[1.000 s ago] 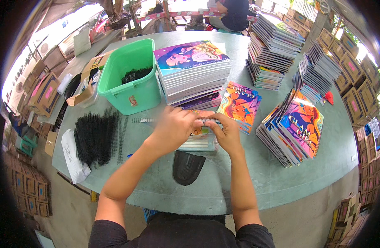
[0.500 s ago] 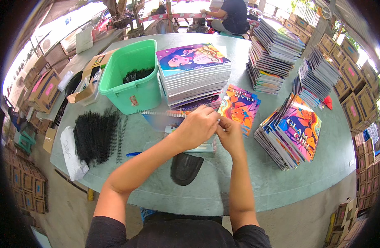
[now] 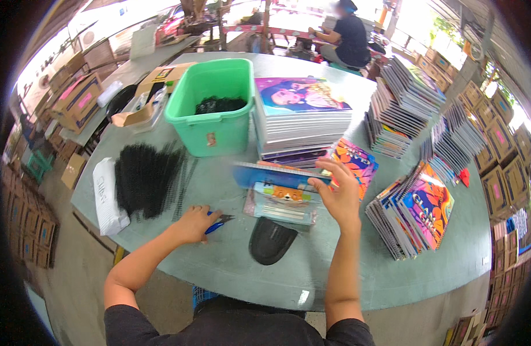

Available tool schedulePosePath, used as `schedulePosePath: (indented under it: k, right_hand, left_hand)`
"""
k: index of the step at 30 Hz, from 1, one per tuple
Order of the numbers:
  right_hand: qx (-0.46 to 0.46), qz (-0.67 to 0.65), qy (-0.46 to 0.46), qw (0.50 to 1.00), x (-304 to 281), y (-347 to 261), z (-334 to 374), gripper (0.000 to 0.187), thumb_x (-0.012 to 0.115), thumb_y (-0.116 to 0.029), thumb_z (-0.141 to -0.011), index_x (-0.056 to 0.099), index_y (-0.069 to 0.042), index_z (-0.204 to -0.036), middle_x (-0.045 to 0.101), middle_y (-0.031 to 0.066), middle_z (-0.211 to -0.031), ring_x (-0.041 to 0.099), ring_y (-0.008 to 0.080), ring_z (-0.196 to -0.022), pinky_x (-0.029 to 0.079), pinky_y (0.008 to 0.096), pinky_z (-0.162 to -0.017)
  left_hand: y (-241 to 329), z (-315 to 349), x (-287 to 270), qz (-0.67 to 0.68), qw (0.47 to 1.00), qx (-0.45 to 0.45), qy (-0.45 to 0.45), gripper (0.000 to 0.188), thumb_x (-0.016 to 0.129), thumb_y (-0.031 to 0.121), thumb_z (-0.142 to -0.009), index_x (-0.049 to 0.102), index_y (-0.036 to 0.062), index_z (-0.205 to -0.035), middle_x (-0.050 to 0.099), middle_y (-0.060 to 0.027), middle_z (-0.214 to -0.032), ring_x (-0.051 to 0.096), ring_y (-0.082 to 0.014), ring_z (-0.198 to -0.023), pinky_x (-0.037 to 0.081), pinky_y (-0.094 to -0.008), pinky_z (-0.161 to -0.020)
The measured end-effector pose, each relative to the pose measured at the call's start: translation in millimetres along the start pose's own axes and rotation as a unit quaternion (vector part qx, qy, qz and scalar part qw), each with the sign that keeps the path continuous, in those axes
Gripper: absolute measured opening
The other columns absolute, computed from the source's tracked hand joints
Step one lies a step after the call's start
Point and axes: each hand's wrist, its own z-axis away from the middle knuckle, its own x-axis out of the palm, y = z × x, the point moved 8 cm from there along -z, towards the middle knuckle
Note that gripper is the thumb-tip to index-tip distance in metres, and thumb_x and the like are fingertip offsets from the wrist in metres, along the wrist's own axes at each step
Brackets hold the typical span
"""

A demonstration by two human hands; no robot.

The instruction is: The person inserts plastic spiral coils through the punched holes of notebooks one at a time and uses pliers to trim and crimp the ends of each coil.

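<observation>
Head view: the right hand (image 3: pixel 339 196) grips a blurred blue notebook (image 3: pixel 272 175) just front of the green bin (image 3: pixel 214 105) — left hand (image 3: pixel 195 224) closes on blue-handled pliers (image 3: pixel 217 224) — many coils (image 3: pixel 145 180) left unused.

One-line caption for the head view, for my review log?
At a round table, left hand rests on blue-handled pliers while right hand lifts a notebook.

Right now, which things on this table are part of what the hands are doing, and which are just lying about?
In use:
left hand on blue-handled pliers
right hand lifting a notebook
clear-wrapped notebook beneath it

Lying about:
green bin
black coil pile
notebook stacks
black pad
</observation>
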Motion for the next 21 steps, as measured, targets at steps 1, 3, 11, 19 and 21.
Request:
schedulePosePath:
  k: [1,3,11,19,21]
  right_hand:
    - [-0.015,0.026,-0.031,0.999,9,-13,-9,0.031,0.072,-0.013,-0.071,0.065,-0.004,-0.1,0.065,0.0128,-0.1,0.061,0.0276,-0.093,0.046,0.0373,-0.084]
    - [-0.049,0.079,-0.087,0.992,38,-42,-28,0.03,0.071,-0.014,-0.072,0.065,-0.004,-0.099,0.065,0.0136,-0.098,0.061,0.0293,-0.092,0.047,0.0378,-0.082]
    - [-0.05,-0.08,-0.249,0.964,139,-71,-61,0.03,0.063,-0.003,-0.073,0.066,-0.005,-0.102,0.067,0.0147,-0.08,0.064,0.0287,-0.074,0.05,0.0372,-0.072]
    - [-0.08,-0.126,-0.321,0.935,150,-85,-57,0.024,0.06,0.001,-0.07,0.07,-0.007,-0.091,0.063,0.0156,-0.088,0.062,0.0282,-0.083,0.049,0.035,-0.078]
    - [-0.059,-0.094,-0.262,0.959,143,-80,-59,0.02,0.063,-0.002,-0.069,0.07,-0.005,-0.088,0.06,0.0142,-0.091,0.06,0.0262,-0.078,0.049,0.0333,-0.073]
  left_hand:
    - [-8,8,6,0.054,0.998,-0.009,-0.017,0.054,0.071,0.013,-0.064,0.054,0.0042,-0.115,0.053,-0.0195,-0.095,0.051,-0.0359,-0.099,0.042,-0.0407,-0.082]
    - [-20,18,15,0.084,0.996,-0.036,-0.01,0.051,0.067,0.012,-0.067,0.053,0.0035,-0.115,0.054,-0.0208,-0.096,0.052,-0.0363,-0.098,0.043,-0.0397,-0.081]
    - [-11,-23,-42,0.624,0.758,-0.139,0.127,0.036,0.05,0.017,-0.081,0.051,0.0017,-0.113,0.059,-0.0132,-0.087,0.06,-0.0242,-0.069,0.046,-0.0322,-0.062]
    - [-15,-24,-74,0.439,0.871,-0.164,0.15,0.035,0.051,0.025,-0.085,0.05,0.0024,-0.111,0.06,-0.0124,-0.091,0.058,-0.0197,-0.067,0.045,-0.0322,-0.059]
    - [-17,-23,-79,0.34,0.913,-0.16,0.156,0.037,0.052,0.029,-0.086,0.051,0.0026,-0.112,0.061,-0.0131,-0.092,0.059,-0.0217,-0.067,0.046,-0.0334,-0.059]
